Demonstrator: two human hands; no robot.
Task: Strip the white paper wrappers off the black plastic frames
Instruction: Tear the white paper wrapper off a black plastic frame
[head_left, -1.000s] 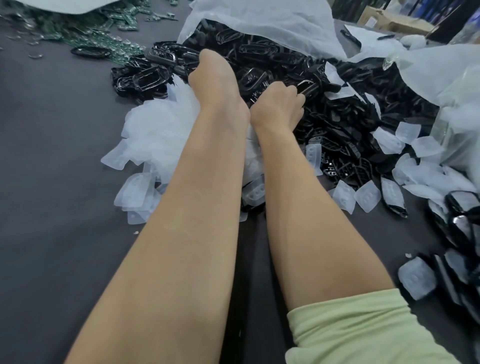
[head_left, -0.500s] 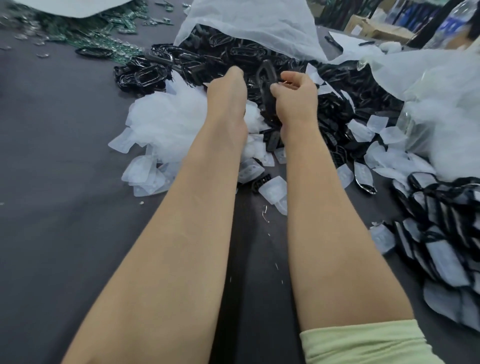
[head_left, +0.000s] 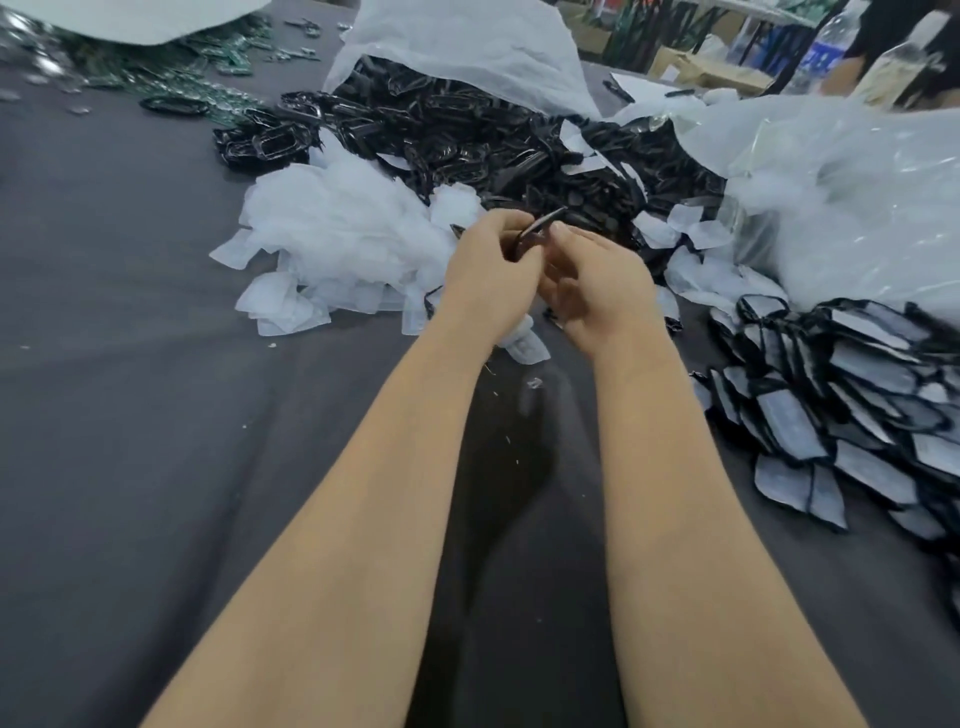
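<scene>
Both hands are up at frame centre, just in front of the piles. One black frame (head_left: 545, 221) is held between them, off the tabletop (head_left: 130, 364).
- Left hand (head_left: 488, 270): grip closed round the frame's lower part, fingers curled over it.
- Right hand (head_left: 597, 291): fingers curled, tips pinching the frame's upper end. There's some motion blur here, so the exact contact is hard to read.
- Held frame: only a thin, glossy black curved edge shows, tilted up to the right. The hands hide the rest. Can't tell if any wrapper is on it.

Around it:
- Pile of bare frames (head_left: 493, 140), upper centre. They are shiny black oval rings, tangled, spilling out from under a white bag (head_left: 467, 41).
- Heap of loose wrappers (head_left: 337, 234), left of centre. They are translucent white, crumpled, pouch-shaped, and touch the bare pile's edge. More loose ones are scattered to the right of the hands.
- One loose wrapper (head_left: 524, 345) lies on the tabletop just beneath the left wrist.
- Wrapped frames (head_left: 841, 384), right edge. They are flat pieces, white-faced with black rims showing, overlapped like shingles.
- Clear plastic bag (head_left: 831, 182), upper right, above the wrapped frames.
- Green parts (head_left: 208, 57), upper left, well apart from the hands.
- Water bottle (head_left: 821, 52) and cardboard box (head_left: 691, 67) at the far upper right.

The tabletop is dark grey, with small white flecks between the forearms.
</scene>
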